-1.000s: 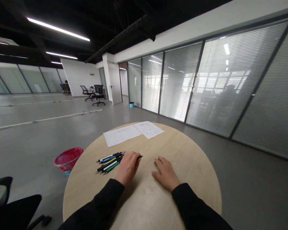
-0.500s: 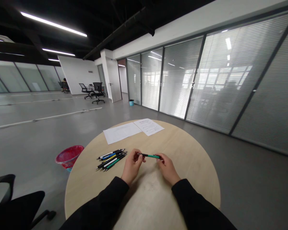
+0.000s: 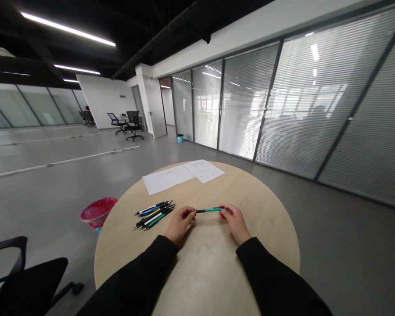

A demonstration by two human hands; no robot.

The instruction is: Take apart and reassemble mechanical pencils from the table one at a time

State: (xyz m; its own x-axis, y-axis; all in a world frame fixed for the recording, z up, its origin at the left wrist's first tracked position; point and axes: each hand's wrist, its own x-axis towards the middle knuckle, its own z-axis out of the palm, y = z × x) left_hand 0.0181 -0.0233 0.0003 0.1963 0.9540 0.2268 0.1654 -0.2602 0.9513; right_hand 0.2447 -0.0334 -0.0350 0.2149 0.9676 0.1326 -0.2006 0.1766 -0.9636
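A green and black pen (image 3: 208, 210) is stretched level between both hands, above the table's middle. My left hand (image 3: 178, 224) is closed, pinching the black grip end between thumb and fingers. At the other end, the thumb and fingers of my right hand (image 3: 235, 223) close on the green barrel near the clip. The pen's two ends are partly hidden by the fingertips. Just left of my left hand lies a loose pile of several pens (image 3: 154, 215) in black, white, blue, yellow and green, roughly side by side.
Two printed paper sheets (image 3: 167, 179) lie at the far side of the round wooden table (image 3: 204, 276). A red-lined bin (image 3: 98, 212) stands on the floor at left, near a black chair (image 3: 29, 281). Blind-covered glass partitions run along the right.
My hands are slightly farther apart, with more of the pen showing between them, including its clip. My left fingers have drawn in toward the grip end. The view has shifted a little.
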